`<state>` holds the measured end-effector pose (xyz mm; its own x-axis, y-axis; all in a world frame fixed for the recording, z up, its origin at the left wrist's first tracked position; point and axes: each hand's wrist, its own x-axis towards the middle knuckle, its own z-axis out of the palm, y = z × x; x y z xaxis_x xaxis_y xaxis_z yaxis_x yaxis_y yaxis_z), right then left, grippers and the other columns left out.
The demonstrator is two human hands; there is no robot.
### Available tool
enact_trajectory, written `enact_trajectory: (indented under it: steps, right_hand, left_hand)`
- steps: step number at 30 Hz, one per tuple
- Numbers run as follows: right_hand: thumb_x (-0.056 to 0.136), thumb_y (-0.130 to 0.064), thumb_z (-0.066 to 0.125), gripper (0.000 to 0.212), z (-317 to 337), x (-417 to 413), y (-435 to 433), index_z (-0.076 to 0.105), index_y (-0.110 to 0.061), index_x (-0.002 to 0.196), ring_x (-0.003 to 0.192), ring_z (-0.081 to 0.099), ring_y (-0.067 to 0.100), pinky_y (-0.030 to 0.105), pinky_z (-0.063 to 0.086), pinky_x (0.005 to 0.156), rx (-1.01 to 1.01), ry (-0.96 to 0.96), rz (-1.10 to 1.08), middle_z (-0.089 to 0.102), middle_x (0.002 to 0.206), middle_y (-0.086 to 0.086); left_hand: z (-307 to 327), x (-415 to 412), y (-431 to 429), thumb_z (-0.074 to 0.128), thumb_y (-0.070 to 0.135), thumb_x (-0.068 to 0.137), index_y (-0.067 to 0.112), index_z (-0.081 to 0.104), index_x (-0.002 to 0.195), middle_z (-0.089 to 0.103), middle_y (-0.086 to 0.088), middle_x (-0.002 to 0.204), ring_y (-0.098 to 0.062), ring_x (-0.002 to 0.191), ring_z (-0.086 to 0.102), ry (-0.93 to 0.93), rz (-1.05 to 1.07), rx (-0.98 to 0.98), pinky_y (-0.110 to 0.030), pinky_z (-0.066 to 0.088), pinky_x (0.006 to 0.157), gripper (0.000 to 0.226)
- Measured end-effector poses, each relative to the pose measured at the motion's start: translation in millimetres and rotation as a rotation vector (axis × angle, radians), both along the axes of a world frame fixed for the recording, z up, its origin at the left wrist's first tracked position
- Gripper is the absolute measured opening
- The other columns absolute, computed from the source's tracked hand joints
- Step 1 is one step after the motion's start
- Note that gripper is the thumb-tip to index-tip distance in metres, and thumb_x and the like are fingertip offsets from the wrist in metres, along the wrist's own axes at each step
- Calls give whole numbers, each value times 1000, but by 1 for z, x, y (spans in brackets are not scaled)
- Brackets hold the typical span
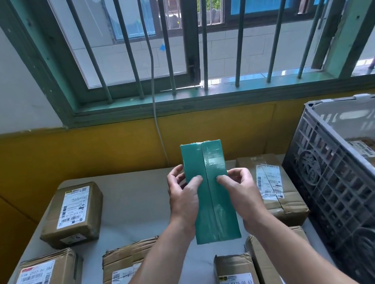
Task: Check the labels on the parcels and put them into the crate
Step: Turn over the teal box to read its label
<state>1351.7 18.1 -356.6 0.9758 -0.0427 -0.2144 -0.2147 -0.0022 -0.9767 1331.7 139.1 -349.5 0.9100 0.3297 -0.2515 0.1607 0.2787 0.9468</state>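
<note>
Left grip [186, 197] and right grip [240, 190] are bare, forearms [143, 282] likewise uncovered.

A: The green parcel [209, 188]?
B: Long, narrow, upright, lifted above the table [136, 200], taped seam towards us.
A: Others?
B: Six brown parcels [71, 214] flat on it, white labels up. Grey lattice crate [340, 190] at right, one labelled parcel [369, 155] inside.
</note>
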Motion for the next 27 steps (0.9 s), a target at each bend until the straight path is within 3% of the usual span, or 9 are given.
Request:
enact_trajectory:
  steps: [3, 6, 10, 13, 16, 20, 24, 27]
  right_hand:
    - [94, -28, 66, 23, 3, 0, 2, 55, -33, 114, 95, 71, 14, 41, 59, 84, 51, -24, 28, 70, 110, -5]
    - [95, -33, 65, 27, 2, 0, 2, 59, -39, 120, 95, 73, 13, 43, 60, 87, 70, -26, 27, 73, 108, -9]
    - [94, -35, 67, 24, 0, 0, 4, 63, -34, 117, 95, 72, 12, 39, 59, 84, 56, -39, -8, 74, 107, -9]
    - [95, -30, 67, 12, 1, 0, 4, 67, -30, 107, 89, 72, 8, 31, 57, 77, 57, -55, -11, 76, 99, -10]
    - [94, -28, 67, 11, 2, 1, 3, 67, -30, 105, 95, 71, 12, 36, 58, 84, 39, -68, 0, 75, 102, -7]
    - [96, -34, 65, 31, 5, -1, 4, 60, -30, 126, 106, 69, 12, 38, 58, 90, 70, -75, 27, 71, 115, -7]
    - [100, -42, 57, 22, 7, -2, 5, 67, -32, 117, 96, 70, 7, 29, 56, 78, 74, -84, 5, 74, 106, -9]
    - [102, -49, 49, 24, 5, -3, 7, 66, -36, 113, 98, 69, 11, 37, 58, 83, 31, -76, 16, 73, 104, -9]
  left_hand:
    - [4, -2, -3, 68, 32, 85, 42, 52, 135, 57, -3, 134, -24, 115, 65, -2, -5, 16, -43, 59, 89, 53]
    - [5, -3, -4, 68, 41, 76, 49, 59, 120, 55, -3, 137, -23, 117, 65, -15, 10, 10, -47, 59, 95, 46]
    - [4, -3, -4, 71, 36, 85, 42, 58, 119, 57, -4, 134, -24, 110, 68, 0, 26, 3, -39, 59, 81, 37]
    - [1, -2, -4, 67, 26, 98, 29, 52, 124, 67, -3, 120, -20, 99, 69, 8, 39, -1, -33, 54, 73, 30]
    - [3, -4, -3, 62, 24, 102, 23, 49, 124, 68, 3, 108, -11, 90, 66, -5, 30, 7, -28, 51, 70, 26]
    - [6, -5, -4, 55, 39, 103, 22, 45, 123, 65, -1, 108, -13, 91, 65, -11, 29, 35, -29, 52, 71, 28]
    - [7, -2, -4, 51, 56, 99, 23, 42, 123, 63, -5, 117, -18, 100, 65, -18, 48, 42, -34, 55, 79, 41]
    - [7, -2, -4, 47, 58, 99, 22, 40, 125, 61, -5, 117, -14, 95, 63, -8, 56, 22, -29, 52, 73, 46]
